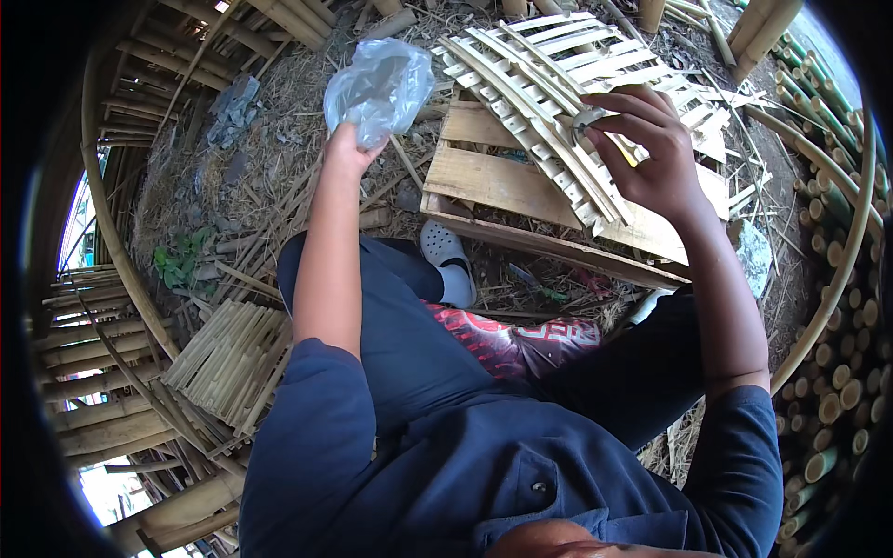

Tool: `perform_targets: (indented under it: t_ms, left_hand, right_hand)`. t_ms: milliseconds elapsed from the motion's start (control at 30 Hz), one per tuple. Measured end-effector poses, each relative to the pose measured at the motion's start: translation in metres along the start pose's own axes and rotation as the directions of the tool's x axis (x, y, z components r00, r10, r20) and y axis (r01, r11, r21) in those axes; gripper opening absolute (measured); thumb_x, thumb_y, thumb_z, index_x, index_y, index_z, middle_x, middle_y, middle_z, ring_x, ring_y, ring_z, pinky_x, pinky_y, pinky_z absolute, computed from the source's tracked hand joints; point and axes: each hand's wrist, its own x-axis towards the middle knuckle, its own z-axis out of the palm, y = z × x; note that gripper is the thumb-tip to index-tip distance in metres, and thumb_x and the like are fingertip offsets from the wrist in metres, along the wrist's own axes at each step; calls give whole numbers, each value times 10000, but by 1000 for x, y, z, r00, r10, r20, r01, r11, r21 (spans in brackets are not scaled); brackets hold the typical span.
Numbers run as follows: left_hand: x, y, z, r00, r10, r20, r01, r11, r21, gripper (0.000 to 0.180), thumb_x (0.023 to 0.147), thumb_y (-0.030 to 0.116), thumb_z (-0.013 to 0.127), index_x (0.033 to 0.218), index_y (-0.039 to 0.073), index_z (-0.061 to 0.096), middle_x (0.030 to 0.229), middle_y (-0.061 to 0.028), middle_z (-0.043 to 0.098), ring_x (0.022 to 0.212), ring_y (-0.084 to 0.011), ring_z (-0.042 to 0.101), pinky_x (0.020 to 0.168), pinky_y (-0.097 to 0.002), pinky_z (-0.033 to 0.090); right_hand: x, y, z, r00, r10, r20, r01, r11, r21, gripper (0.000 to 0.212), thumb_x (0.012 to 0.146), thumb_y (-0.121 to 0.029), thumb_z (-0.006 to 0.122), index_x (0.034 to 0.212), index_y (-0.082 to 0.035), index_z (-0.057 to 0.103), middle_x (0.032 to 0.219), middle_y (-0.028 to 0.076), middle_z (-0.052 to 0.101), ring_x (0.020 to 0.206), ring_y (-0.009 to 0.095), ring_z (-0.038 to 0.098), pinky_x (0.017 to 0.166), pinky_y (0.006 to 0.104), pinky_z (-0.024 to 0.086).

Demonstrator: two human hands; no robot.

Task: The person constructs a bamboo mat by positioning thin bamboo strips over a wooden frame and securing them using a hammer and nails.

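Left hand (350,152) grips a clear bag (379,86) at eleven o'clock; right hand (651,144) pinches a small pale object (586,118) at one; a two-handed holding step, apparently, next calling for a steady pinch.

A slatted bamboo wall (102,355) stands left, daylight (78,223) showing through gaps; straw (251,205) litters the dirt floor (288,102).

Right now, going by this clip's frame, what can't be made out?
In the head view:
- Bag: crumpled plastic obscures whether anything is inside.
- Left hand: most fingers hidden by the bag.
- Round item: too small, and partly covered by the right hand, to identify.
- Pole stack: right side cut off by the dark lens rim.
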Motion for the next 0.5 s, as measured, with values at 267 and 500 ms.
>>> perform_targets:
  t_ms: [267,500]
  left_hand:
    - [53,-21,-119,984,90,-152,-84,995,47,336,999,169,539,1309,41,570,1244,-182,656,1075,-340,690,837,-514,612]
    - [33,-34,-115,931,45,-361,58,961,270,464,953,197,598,1350,-27,510,1326,-241,595,1252,-365,580,961,-489,554]
  right_hand:
    - [2,-7,13,998,-51,41,51,999,-9,64,788,-53,775,844,-60,746,1041,48,744,950,235,658,891,395,482]
    - [-2,-5,15,997,-47,65,49,998,-28,68,787,-56,778,842,-60,740,1018,47,742,955,235,659,888,397,487]
